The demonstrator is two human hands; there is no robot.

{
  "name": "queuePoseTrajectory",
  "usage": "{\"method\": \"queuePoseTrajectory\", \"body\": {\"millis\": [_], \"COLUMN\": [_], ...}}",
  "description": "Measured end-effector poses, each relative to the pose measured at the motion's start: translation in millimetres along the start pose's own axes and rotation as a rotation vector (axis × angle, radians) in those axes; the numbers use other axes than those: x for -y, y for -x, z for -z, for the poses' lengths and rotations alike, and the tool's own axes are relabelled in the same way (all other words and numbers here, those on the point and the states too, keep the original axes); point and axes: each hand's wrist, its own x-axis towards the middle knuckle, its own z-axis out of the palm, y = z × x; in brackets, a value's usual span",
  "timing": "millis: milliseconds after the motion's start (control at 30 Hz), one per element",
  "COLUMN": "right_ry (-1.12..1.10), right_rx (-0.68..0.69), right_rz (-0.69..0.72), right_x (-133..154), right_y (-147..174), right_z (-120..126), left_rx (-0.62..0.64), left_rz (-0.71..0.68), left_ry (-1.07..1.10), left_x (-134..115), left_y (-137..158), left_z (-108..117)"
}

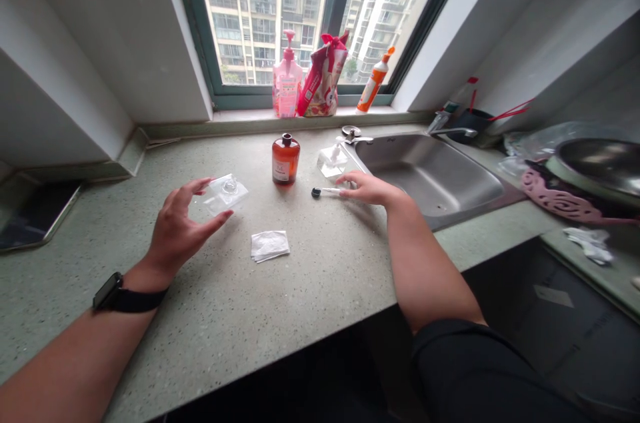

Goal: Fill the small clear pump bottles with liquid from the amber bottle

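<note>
1. We have a speckled pale-green countertop under a green-framed window, apartment blocks outside. Steel sink set in on the right, drain visible; dark slab lying far left.
2. Count, work area: one amber bottle, two clear containers, one black cap with a white stem, one folded white tissue.
3. Count, sill: one pink pump bottle, one red bag, one orange bottle, lined up left to right.
4. Amber bottle: upright, neck open, white label facing us, about mid-counter. We can't read its fill level.
5. Clear container one: square, round neck, left of the amber bottle. Left hand has it, fingers and thumb on its near side. Black watch on that wrist.
6. Clear container two: between amber bottle and sink, just behind the right hand.
7. Right hand: fingertips at the stem's right end, cap pointing left. Thumb is hidden, so we can't tell if it's pinching.
8. Tissue lies between the hands, nearer us. Far right: dark holder with red sticks in it, metal pan over a pink openwork piece.
</note>
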Motion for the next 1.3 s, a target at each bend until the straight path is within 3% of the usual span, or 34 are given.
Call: {"method": "queuePoseTrajectory", "body": {"millis": [367, 733, 1000, 1100, 1300], "right_ry": [-0.019, -0.015, -0.042, -0.086, -0.265], "right_rx": [-0.065, -0.038, -0.082, -0.219, -0.782], "right_rz": [0.024, 0.023, 0.019, 0.014, 0.013], "right_x": [-1, -6, -5, -4, 4], "right_y": [-2, -2, -1, 3, 8], "right_z": [-2, -4, -5, 1, 11], "left_rx": [0.022, 0.057, 0.164, 0.204, 0.253], "left_rz": [0.0, 0.015, 0.054, 0.082, 0.138], "left_ry": [0.013, 0.042, 0.137, 0.183, 0.272], "left_x": [-2, -3, -1, 3, 11], "left_y": [0, 0, -1, -2, -4], "left_z": [1, 0, -3, -4, -8]}}
